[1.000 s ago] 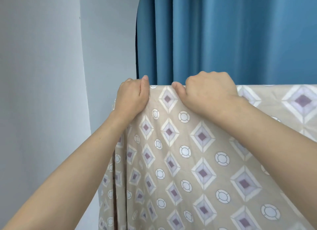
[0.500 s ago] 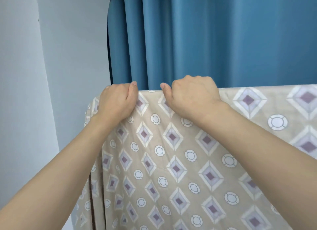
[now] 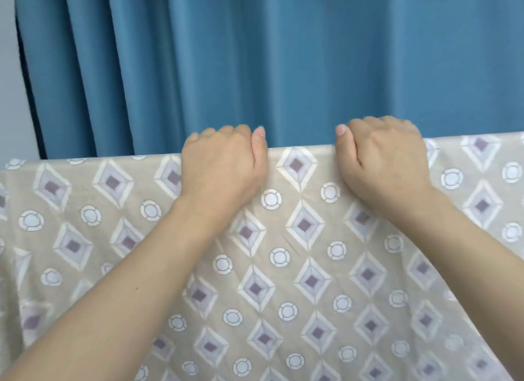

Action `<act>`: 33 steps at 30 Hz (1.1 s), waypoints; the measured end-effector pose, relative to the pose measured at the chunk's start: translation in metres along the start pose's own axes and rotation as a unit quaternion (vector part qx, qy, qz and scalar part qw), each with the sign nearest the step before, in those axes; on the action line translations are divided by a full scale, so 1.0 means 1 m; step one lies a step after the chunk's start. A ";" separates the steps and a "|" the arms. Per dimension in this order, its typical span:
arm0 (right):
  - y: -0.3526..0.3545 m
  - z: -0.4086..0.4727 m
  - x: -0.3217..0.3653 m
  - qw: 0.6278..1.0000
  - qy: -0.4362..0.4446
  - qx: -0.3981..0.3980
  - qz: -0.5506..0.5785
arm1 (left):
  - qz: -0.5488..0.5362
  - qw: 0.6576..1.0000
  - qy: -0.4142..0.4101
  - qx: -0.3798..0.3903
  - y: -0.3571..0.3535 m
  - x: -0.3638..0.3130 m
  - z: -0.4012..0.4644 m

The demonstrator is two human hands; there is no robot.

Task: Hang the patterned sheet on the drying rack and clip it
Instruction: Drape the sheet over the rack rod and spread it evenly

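The sheet (image 3: 283,267) already hangs over a straight top line, its beige diamond-and-circle print falling toward the camera across the whole width of the view, so the hanging part looks largely done. Both hands sit on that top fold, a short way apart: the left hand (image 3: 224,167) and the right hand (image 3: 382,165) each curl over the edge, fingers (image 3: 221,131) bent down the far side and the thumbs lying along the near face, gripping the cloth at the fold. My guess is they are evening out or tensioning the drape. What is left, as far as can be judged, is the clipping: no clip shows anywhere on the sheet or in either hand. The rack itself is entirely hidden under the fabric; only the straight fold hints at a bar beneath. The fingertips are out of sight behind the edge, so whether they pinch fabric alone or the bar too cannot be told. The sheet's ends and lower hem are cut off. Behind hangs a blue curtain (image 3: 283,54).
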State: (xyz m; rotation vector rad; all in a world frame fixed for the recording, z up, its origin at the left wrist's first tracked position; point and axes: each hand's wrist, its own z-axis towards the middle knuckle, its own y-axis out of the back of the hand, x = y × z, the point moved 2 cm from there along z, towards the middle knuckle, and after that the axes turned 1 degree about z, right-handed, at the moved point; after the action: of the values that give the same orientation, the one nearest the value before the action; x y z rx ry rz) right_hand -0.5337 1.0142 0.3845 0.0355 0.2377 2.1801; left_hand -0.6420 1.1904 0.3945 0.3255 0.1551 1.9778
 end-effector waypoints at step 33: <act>0.043 -0.063 -0.366 0.984 -0.161 0.079 -0.011 | -0.139 0.971 -0.153 0.121 -0.040 -0.376 0.066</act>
State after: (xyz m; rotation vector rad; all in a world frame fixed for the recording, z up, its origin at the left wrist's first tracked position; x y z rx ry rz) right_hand -0.3623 0.6833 0.3532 0.4690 0.2235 2.0912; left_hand -0.4410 0.8629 0.3880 0.7223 0.2317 1.6100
